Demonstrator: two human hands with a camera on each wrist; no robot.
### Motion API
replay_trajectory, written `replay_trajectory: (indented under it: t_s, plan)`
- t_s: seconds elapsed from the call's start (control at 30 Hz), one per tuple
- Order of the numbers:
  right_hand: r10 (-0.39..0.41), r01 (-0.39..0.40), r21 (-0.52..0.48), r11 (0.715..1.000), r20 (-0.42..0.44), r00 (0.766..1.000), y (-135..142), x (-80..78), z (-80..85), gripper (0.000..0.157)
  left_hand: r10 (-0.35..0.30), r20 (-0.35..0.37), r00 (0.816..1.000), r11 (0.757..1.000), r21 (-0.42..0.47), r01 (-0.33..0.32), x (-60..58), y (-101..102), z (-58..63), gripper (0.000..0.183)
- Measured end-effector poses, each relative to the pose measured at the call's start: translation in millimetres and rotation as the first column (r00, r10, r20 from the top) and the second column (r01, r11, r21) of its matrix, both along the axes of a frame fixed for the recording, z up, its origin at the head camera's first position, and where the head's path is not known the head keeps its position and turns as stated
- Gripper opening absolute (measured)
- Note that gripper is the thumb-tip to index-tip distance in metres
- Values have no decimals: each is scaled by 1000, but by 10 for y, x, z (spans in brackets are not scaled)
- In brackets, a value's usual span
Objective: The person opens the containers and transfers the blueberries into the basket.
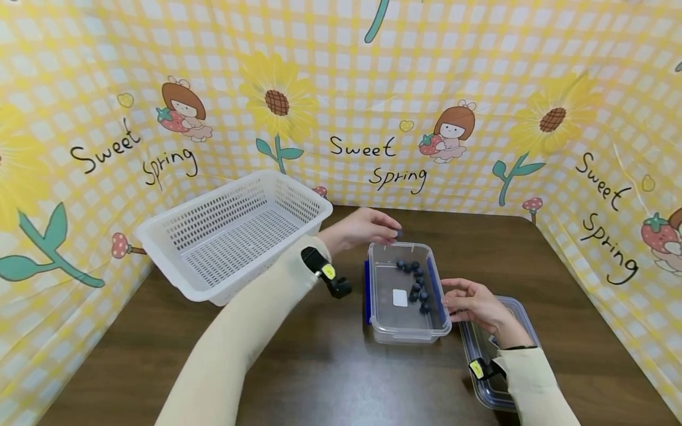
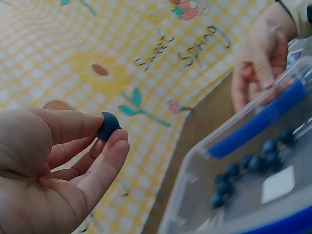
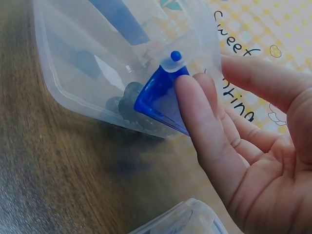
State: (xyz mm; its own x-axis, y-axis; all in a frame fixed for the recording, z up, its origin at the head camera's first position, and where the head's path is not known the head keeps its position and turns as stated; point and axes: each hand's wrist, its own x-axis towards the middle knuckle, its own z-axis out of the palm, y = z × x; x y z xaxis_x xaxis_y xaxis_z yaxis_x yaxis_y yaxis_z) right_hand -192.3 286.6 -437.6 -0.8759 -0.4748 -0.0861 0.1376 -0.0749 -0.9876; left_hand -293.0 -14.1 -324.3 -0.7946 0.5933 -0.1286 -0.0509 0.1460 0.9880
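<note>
In the left wrist view a dark blueberry (image 2: 108,126) is pinched between the thumb and fingertips of my left hand (image 2: 63,165). The head view has this hand just beyond the far left corner of a clear plastic container (image 1: 385,331) with blue side latches. Several blueberries (image 1: 418,283) lie inside, mostly along its right half, beside a white label (image 1: 400,297). My right hand (image 1: 476,305) is at the container's right side. Its extended fingers (image 3: 204,122) rest against the blue latch (image 3: 161,97) there.
A white perforated basket (image 1: 197,293) stands at the back left, behind my left forearm. Beneath my right wrist lies a clear rectangular plastic lid (image 1: 487,396), partly hidden by the sleeve. Yellow checked cloth (image 1: 373,77) hangs behind the dark wooden table (image 1: 319,367).
</note>
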Motion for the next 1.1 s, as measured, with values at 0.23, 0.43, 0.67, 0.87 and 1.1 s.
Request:
replay_trajectory:
  t_s: [0.23, 0.43, 0.67, 0.87, 1.1]
  plan:
    - [-16, 16, 19, 1000, 9, 1000, -11, -12, 4, 35, 95, -55, 994, 995, -8, -95, -162, -568, 125, 31]
    - [-28, 28, 31, 999, 14, 1000, -17, -21, -3, 36, 187, -45, 981, 982, -6, -188, -349, -1182, 166, 37]
    - [-31, 30, 20, 999, 19, 999, 9, -12, -29, 35, 338, -32, 941, 941, 23, -337, -514, -1874, 181, 41]
    - [-35, 34, 13, 999, 10, 999, 14, -16, -43, 35, 470, 99, 877, 875, 80, -477, -540, -2337, 67, 49]
    - [-36, 36, -3, 999, 15, 999, 17, -8, -43, 34, 514, 188, 837, 853, -7, -522, -507, -2667, -113, 19]
